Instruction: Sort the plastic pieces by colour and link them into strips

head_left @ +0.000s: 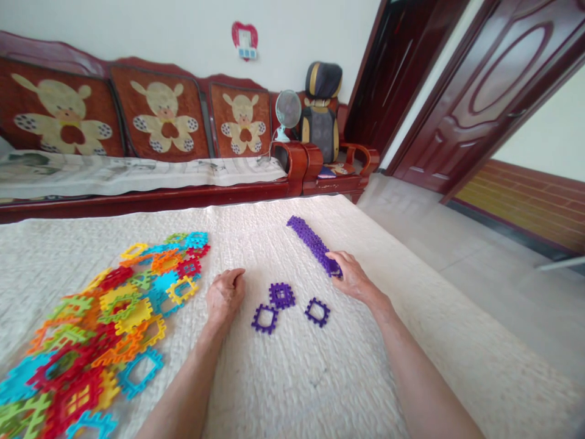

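Observation:
A long row of purple notched tiles (311,239) lies on the cream quilted cover. At the row's near end, my right hand (350,274) has its thumb and fingers around the last purple piece. My left hand (226,292) rests on the cover with its fingers curled, and whatever may be under them is hidden. Between my hands lie a few loose purple pieces: a window-like one (282,296), an open square frame (264,319) touching or close beside it, and another open frame (317,312) nearer my right hand.
A spread pile of red, yellow, orange, blue and green notched pieces (132,305) covers the left side. Beyond the covered surface (247,225) stand a wooden sofa (219,189) with bear-patterned cushions, a small fan (287,110) and a chair with a dark seat cover (322,131).

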Available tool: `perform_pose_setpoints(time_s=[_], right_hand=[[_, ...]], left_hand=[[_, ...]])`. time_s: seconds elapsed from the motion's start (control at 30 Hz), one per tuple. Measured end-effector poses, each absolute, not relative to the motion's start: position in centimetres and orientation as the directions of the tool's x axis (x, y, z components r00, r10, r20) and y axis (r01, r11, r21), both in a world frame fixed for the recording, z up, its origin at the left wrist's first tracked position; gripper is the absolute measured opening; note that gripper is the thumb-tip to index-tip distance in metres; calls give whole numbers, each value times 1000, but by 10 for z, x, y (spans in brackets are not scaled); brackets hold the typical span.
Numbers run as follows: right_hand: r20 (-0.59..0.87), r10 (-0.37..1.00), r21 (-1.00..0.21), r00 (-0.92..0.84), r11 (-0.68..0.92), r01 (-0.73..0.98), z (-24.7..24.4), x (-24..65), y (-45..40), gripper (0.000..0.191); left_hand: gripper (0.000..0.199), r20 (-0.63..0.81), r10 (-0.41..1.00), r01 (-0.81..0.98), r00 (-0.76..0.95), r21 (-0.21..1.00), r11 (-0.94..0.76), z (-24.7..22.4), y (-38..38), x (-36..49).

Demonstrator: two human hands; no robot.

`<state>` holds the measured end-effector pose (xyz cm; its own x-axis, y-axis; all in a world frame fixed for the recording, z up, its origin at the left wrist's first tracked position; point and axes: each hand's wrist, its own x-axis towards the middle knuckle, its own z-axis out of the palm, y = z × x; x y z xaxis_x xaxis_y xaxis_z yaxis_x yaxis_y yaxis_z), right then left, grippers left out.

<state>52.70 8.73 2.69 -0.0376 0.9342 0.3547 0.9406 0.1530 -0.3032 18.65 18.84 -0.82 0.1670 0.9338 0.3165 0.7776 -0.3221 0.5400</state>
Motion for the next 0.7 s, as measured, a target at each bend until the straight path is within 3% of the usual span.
perform_pose_setpoints(time_s=[0.23,0.4,0.5,0.7], right_hand=[[420,906,-293,-42,179,939,26,519,88,70],[536,844,-387,-26,273,881,30,488,89,50],[483,871,-443,-87,329,834,25,469,88,42],[317,941,-506,-117,273,818,22,452,69,37]], left_hand=[[31,318,934,777,162,542,-320,-8,188,187],[31,347,925,757,154,561,-336,-10,189,186],[32,360,921,724,151,594,-351,-14,190,185],[33,325,931,662,166,663,-349,-15,195,181]])
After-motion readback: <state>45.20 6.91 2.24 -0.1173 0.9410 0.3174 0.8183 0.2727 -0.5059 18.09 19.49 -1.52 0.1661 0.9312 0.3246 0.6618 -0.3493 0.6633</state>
